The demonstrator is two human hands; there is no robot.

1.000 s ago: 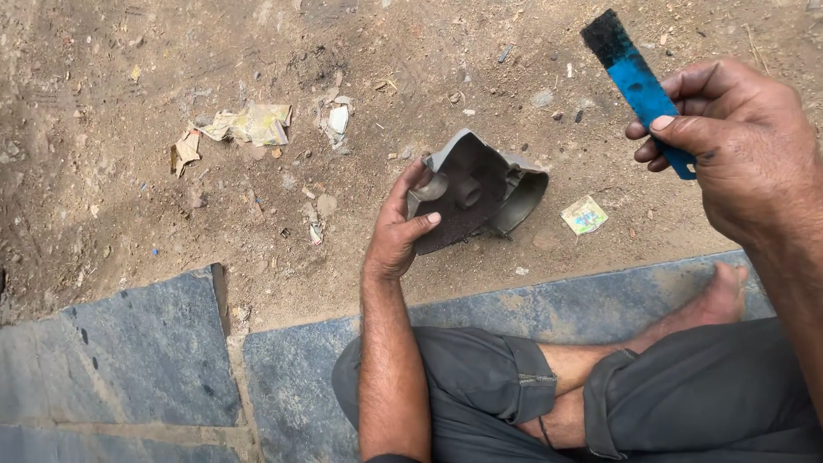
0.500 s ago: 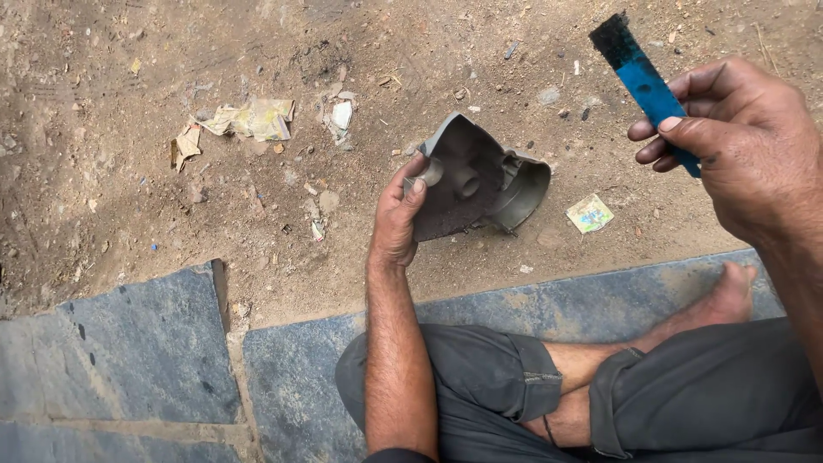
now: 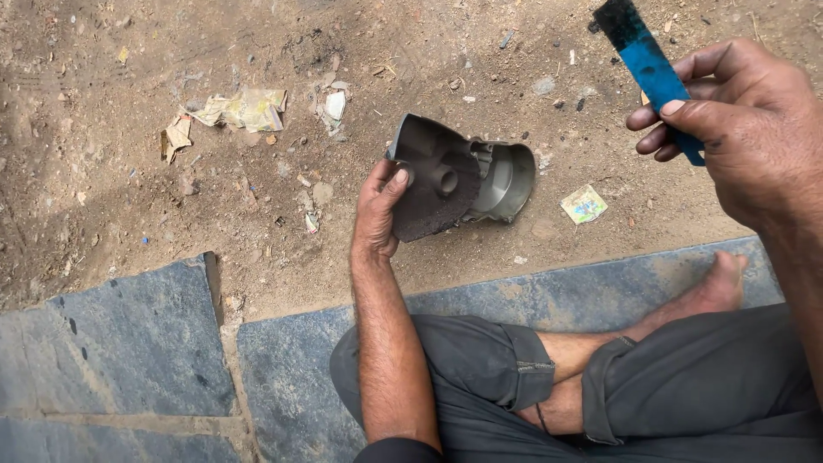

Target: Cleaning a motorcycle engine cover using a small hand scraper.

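**A:** What lay around the person when you looked?

**B:** Bare dirt ground (image 3: 103, 214), pebbled and littered. A crumpled yellowish wrapper (image 3: 244, 109) sat off toward the upper left, a smaller torn scrap (image 3: 177, 136) just beside it, and a bit of white paper (image 3: 335, 105) near those. A small square coloured packet (image 3: 584, 204) lay flat on the dirt to the right of the metal part, apart from it. Grey stone slabs (image 3: 129, 351) formed the edge where the person sat cross-legged in grey trousers (image 3: 480, 377), one bare foot (image 3: 716, 287) resting on the slab.

**A:** Anything blocking the work?

**B:** Nothing between the hands. The litter stayed well clear of both.

**A:** The metal part, then. Where was it, and how did it lie?

**B:** A grey metal housing (image 3: 459, 176), held just above the dirt in front of the knees. Its flat, dusty plate faced the person, tilted, with a small round hole showing. The rounded cup end pointed away to the right. Long axis ran roughly left to right, rising slightly toward the upper left corner of the plate.

**A:** Grip?

**B:** Left hand (image 3: 377, 214) clasped the plate's left edge, thumb pressed on the face, fingers behind. Right hand (image 3: 746, 129) was raised at the upper right, well apart, closed round a flat blue strip (image 3: 647, 64) with a blackened tip. The strip slanted up and to the left, dark end uppermost.
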